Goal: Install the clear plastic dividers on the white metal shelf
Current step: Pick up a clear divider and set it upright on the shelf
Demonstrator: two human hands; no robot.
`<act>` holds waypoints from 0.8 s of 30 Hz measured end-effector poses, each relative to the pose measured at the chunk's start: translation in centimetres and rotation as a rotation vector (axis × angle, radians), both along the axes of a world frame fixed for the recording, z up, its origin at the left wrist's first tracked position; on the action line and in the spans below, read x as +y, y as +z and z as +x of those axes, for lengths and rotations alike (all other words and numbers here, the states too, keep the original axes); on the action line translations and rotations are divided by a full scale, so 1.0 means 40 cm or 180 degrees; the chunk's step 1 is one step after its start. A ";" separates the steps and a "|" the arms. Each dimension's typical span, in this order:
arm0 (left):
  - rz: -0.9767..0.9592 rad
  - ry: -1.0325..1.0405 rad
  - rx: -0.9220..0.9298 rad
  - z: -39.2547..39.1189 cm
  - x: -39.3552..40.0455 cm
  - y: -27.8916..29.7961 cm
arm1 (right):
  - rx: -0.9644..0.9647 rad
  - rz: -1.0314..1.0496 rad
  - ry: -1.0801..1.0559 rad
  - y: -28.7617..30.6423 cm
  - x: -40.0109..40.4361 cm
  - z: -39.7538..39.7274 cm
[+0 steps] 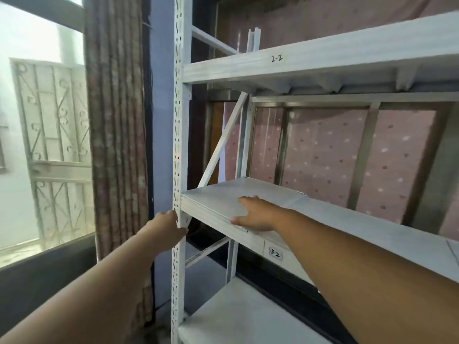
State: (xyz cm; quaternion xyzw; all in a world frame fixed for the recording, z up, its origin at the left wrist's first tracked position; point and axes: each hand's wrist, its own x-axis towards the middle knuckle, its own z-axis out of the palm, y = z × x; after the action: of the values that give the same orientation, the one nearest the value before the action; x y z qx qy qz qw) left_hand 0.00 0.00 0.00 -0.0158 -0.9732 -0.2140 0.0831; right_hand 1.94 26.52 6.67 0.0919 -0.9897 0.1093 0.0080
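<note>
The white metal shelf has levels labelled 2-2 and 3-2. A flat clear plastic divider lies on the left part of the 3-2 level, its far right corner near the back rail. My right hand lies palm down on this divider, fingers spread on top and thumb at its front edge. My left hand is wrapped around the perforated front upright just below that level. On the 2-2 level a white channel piece stands upright beside a faint clear panel.
A patterned curtain hangs left of the upright, beside a window with an ornate grille. Dotted pink fabric covers the wall behind the shelf. A lower shelf level sits beneath, and diagonal braces cross the shelf's left end.
</note>
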 end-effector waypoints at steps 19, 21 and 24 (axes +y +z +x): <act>0.1041 -0.0258 -0.0476 0.014 0.098 0.077 | 0.0277 0.1018 0.0423 0.064 -0.032 0.071; 0.1673 -0.0261 -0.0718 0.033 0.127 0.115 | 0.0465 0.0863 0.0388 0.094 -0.017 0.096; 0.3035 -0.0323 -0.0754 0.071 0.189 0.164 | 0.0522 0.0690 0.0308 0.136 0.019 0.142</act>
State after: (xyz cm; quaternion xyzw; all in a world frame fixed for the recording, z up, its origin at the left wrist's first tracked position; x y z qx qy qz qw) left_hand 2.85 7.55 6.56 0.0011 -0.7676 -0.6396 -0.0407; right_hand 7.64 27.26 12.09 0.1484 -0.9862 -0.0059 0.0736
